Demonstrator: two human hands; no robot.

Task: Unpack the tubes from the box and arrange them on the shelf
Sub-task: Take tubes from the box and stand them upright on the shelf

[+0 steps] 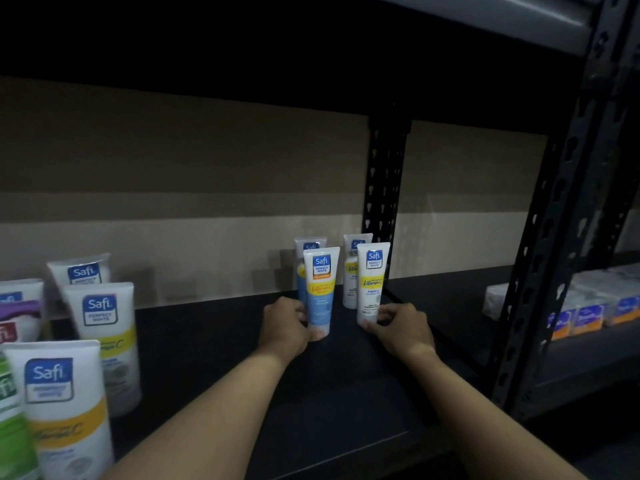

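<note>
Currently left hand grips the blue tube, right hand pinches the white tube; both upright on the shelf, far right.

One head-worn view looks forward and slightly down into a dark shelf. It sits close, at arm's reach.

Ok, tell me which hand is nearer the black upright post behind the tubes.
Right. The right hand, gripping the white tube, sits just in front of the post; the left hand, holding the blue tube, is farther left.
</note>
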